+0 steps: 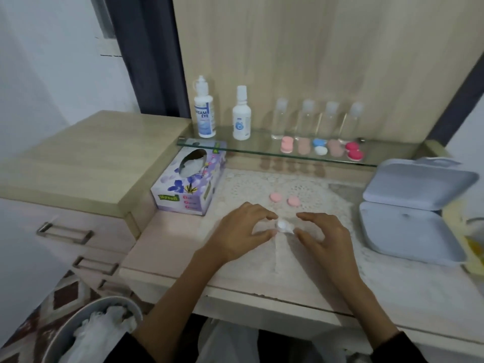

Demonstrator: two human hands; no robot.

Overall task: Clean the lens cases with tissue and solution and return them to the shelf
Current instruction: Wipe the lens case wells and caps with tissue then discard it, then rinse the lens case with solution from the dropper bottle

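Head view: right of the tissue box point(183, 184), brace the lens case point(283, 226) between left hand point(243, 231) and right hand point(326, 235), curled fingers point(263, 233) touching it, pinch untellable, wiping wells gently.

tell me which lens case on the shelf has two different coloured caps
The middle lens case of the five on the glass shelf: one cap is blue, the other white. The other four are each a single colour.
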